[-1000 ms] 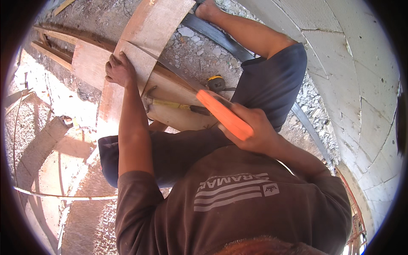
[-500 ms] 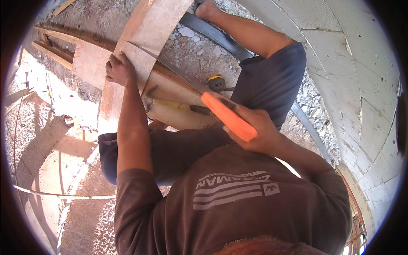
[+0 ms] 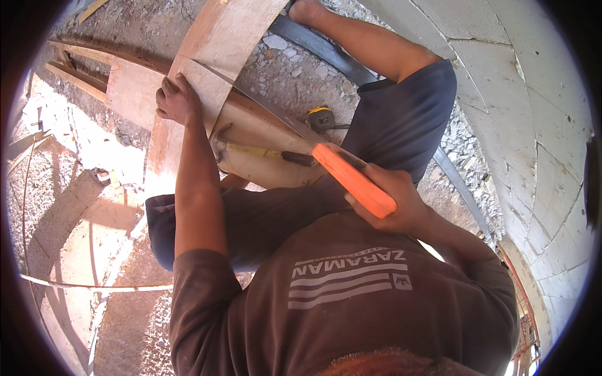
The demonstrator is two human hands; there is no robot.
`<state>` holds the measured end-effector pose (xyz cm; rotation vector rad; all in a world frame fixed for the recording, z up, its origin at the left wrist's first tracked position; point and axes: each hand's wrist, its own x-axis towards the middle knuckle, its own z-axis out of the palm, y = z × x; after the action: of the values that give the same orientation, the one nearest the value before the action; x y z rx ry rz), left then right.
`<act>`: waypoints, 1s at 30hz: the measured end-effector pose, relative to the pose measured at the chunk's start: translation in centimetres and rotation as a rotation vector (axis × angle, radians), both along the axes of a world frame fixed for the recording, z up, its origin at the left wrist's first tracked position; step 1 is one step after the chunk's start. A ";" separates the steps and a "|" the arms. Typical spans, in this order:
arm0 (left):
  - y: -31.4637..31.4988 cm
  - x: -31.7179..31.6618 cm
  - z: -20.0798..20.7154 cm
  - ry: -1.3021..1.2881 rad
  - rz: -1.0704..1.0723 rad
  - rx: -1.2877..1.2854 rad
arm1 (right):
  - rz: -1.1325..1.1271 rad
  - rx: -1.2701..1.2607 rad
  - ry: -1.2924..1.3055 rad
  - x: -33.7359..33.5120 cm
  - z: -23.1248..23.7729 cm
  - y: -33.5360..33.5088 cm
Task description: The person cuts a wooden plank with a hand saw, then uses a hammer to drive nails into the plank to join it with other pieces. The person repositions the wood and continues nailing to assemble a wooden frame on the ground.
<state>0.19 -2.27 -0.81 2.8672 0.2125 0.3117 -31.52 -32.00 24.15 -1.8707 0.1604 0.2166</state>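
Note:
My right hand is closed around the orange handle of a handsaw. The saw's blade slants up and left to a plywood board, where its far end lies in a cut line across the board. With bent fingers, my left hand presses on and grips the board to the left of that cut. Below the board lies a hammer with a yellow handle and dark grip, on a pale rounded surface. A black and yellow tape measure rests right of the blade.
Wooden strips stretch out at the upper left. A metal channel lies on rubble near my bare foot. A pale block wall rises on the right. My bent legs frame the board; a thin rod crosses the lower left.
The saw and my right hand have moved back, down and to the right, drawing the blade along the cut. My left hand stays in place on the board.

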 end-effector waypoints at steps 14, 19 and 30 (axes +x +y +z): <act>-0.1 -0.2 0.3 -0.014 -0.004 -0.013 | 0.075 -0.034 0.346 -1.0 3.2 -0.6; 0.0 0.0 0.4 0.017 0.009 0.023 | -0.041 -0.142 0.003 12.5 -7.0 4.9; 0.0 0.1 0.4 0.000 0.030 -0.043 | 0.020 -0.038 0.133 -1.0 1.9 -0.9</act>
<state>0.30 -2.23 -0.43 2.8234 0.2593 0.3094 -32.55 -32.86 26.08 -1.8963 0.2386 0.3547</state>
